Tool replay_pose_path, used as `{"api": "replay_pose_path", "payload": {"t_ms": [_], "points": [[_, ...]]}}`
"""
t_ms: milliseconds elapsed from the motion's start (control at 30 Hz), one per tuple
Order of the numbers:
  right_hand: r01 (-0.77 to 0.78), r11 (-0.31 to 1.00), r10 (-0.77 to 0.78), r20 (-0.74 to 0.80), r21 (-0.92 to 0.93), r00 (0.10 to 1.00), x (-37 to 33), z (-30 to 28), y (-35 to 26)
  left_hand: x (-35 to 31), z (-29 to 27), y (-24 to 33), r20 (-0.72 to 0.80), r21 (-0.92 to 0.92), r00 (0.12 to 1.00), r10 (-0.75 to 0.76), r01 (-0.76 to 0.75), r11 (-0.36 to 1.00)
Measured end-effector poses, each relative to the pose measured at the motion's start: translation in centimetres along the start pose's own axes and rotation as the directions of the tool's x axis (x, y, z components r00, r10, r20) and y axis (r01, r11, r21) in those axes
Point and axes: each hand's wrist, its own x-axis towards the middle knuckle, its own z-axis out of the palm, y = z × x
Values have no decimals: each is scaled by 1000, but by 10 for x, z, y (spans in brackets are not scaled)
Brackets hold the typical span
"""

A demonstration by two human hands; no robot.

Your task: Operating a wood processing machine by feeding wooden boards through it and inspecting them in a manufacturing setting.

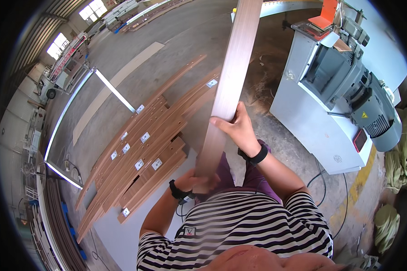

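A long wood-grain board (pixel 235 63) rises in front of me, tilted away, its far end running out past the top of the view. Around its right edge closes my right hand (pixel 239 131), the thumb lying across the upper face. My left hand (pixel 198 181) grips the near end close to my waist; it is somewhat blurred and the board hides part of it. To the left of the board, a spread of similar brown boards (pixel 156 131) lies side by side, several with small white labels (pixel 144 137).
At the right stands a grey machine cabinet (pixel 298 117) with a large motor (pixel 371 108) and an orange guard (pixel 323 18). Black cables (pixel 323 189) run along the floor beside it. A white metal frame (pixel 61 113) stands at the left, near a long flat strip (pixel 92 110).
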Motion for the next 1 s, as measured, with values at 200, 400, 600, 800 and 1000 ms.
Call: {"api": "replay_pose_path", "payload": {"t_ms": [200, 400, 600, 800, 1000], "points": [[32, 990, -38, -44, -136, 998, -1, -5, 1, 6, -2, -5, 60, 4, 998, 3, -4, 1000], [-72, 991, 86, 123, -115, 989, 3, 10, 10, -9, -21, -31, -123, -141, 990, 63, -80, 987], [-214, 928, 233, -26, 304, 972, 37, -66, -9, -81, -61, -39, -471, 877, 593, 653, 390, 279], [-539, 734, 490, 229, 413, 841, -14, -17, 91, -131, -55, -71, -534, 517, 325, 780, 856, -2], [-717, 513, 438, 574, 473, 692, -49, 58, 117, -112, -55, -61, -550, 684, 401, 733, 720, 120]]}}
